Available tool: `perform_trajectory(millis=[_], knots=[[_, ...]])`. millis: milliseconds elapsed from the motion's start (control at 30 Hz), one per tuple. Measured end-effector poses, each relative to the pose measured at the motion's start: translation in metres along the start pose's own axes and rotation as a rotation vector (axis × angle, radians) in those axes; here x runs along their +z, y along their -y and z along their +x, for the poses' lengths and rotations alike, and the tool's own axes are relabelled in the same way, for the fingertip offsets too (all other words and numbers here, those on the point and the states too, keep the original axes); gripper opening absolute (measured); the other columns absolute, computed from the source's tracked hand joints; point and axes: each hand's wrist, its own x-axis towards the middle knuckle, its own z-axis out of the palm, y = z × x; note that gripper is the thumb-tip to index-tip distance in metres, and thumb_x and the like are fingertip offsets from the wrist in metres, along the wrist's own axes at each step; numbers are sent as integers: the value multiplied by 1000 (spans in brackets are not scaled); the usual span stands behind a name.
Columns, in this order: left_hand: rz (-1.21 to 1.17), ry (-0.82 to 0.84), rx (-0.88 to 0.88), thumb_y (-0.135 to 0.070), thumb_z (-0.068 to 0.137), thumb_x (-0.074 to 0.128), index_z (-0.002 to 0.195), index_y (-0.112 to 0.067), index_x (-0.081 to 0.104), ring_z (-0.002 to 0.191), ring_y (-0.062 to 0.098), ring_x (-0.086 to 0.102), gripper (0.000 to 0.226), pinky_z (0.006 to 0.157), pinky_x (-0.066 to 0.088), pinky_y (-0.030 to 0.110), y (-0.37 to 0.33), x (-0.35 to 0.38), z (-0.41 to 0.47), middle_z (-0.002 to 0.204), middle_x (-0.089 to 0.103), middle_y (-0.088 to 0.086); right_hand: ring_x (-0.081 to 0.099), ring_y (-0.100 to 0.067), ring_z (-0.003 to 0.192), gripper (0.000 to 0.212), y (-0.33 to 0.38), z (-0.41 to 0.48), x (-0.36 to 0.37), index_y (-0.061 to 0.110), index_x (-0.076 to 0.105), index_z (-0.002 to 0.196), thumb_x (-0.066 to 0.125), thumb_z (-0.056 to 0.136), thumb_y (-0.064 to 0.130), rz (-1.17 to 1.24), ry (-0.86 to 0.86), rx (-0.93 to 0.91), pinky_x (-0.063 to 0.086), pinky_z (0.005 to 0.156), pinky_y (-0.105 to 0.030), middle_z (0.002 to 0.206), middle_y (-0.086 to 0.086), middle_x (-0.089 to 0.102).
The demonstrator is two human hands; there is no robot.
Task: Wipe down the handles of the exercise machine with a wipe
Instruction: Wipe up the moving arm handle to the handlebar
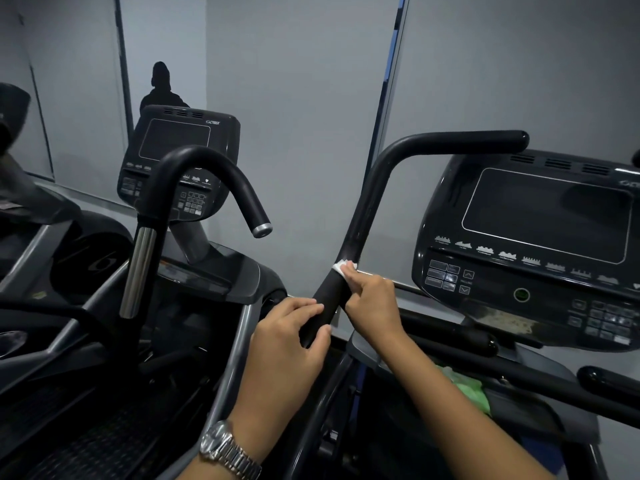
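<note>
Both our hands are on the handle (363, 209) at centre frame. Our left hand (287, 341) grips its lower part, and our right hand (372, 303) pinches the white wipe (343, 266) against it just above. Its long axis climbs from lower centre, then bends so its end points right. Lettering on the console (540, 237) is too blurred to read. At lower right, a tray (519, 410) holds something green (467, 389).

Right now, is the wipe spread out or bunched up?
Bunched up: the wipe is a small white wad that the right hand holds against the handle; part of it is hidden under the fingers.
</note>
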Motion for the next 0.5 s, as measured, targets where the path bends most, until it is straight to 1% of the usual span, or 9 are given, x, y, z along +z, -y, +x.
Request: perform_trajectory(millis=[33, 67, 133, 167, 233, 300, 367, 433, 500], knots=[[5, 2, 0, -16, 77, 75, 103, -15, 73, 94, -2, 60, 26, 88, 43, 8, 0, 0, 0, 100, 65, -13, 66, -28, 93, 54, 0, 5, -1, 15, 63, 125, 48, 80, -11, 7, 0, 36, 53, 85, -34, 106, -15, 71], [9, 7, -2, -16, 77, 75, 103, -15, 73, 94, -2, 60, 26, 87, 43, 7, 0, 0, 0, 100, 65, -13, 65, -29, 89, 52, 0, 13, 1, 13, 64, 123, 46, 80, -11, 0, -5, 76, 53, 79, -33, 100, -18, 71], [11, 11, -3, -17, 77, 75, 103, -15, 73, 94, -2, 60, 26, 87, 41, 5, 0, 0, 0, 101, 65, -13, 62, -33, 82, 50, 1, 25, 4, 11, 62, 123, 42, 82, -9, -32, -30, 127, 45, 66, -29, 89, -21, 68], [9, 10, -6, -17, 77, 75, 103, -15, 73, 94, -2, 60, 26, 86, 40, 3, -1, 0, 0, 101, 65, -13, 61, -34, 84, 50, 3, 27, 5, 11, 61, 124, 40, 83, -8, -32, -37, 147, 45, 66, -31, 89, -21, 66], [11, 8, -4, -17, 77, 75, 103, -15, 73, 94, -2, 60, 26, 86, 39, 2, -1, 0, 0, 100, 65, -13, 61, -35, 91, 49, 7, 22, 8, 12, 59, 127, 41, 85, -7, -6, -23, 179, 53, 76, -37, 96, -21, 65], [19, 7, 4, -17, 77, 75, 103, -15, 73, 93, -2, 60, 26, 86, 39, 1, 0, 1, 0, 100, 65, -13, 62, -33, 93, 47, 8, 11, 9, 12, 59, 128, 43, 87, -5, -11, 7, 168, 55, 83, -39, 100, -20, 66], [19, 0, 1, -16, 77, 74, 103, -15, 73, 93, -2, 60, 26, 86, 40, 2, 0, 1, 0, 100, 65, -13, 63, -31, 90, 43, 6, 11, 8, 11, 60, 125, 43, 88, -4, -13, 16, 175, 55, 81, -38, 98, -19, 66], [24, 4, 2, -16, 77, 74, 103, -15, 73, 93, -1, 60, 26, 86, 40, 3, -1, 1, 0, 100, 65, -12, 63, -31, 84, 38, 1, 26, 6, 6, 63, 119, 42, 90, -4, 0, -23, 227, 56, 74, -34, 94, -18, 65], [32, 10, 0, -18, 78, 74, 104, -15, 72, 94, -1, 60, 27, 86, 40, 2, -1, 0, -1, 101, 65, -13, 64, -32, 87, 40, 1, 36, 6, 5, 60, 123, 40, 90, -6, 25, -73, 266, 54, 73, -31, 101, -19, 65]])
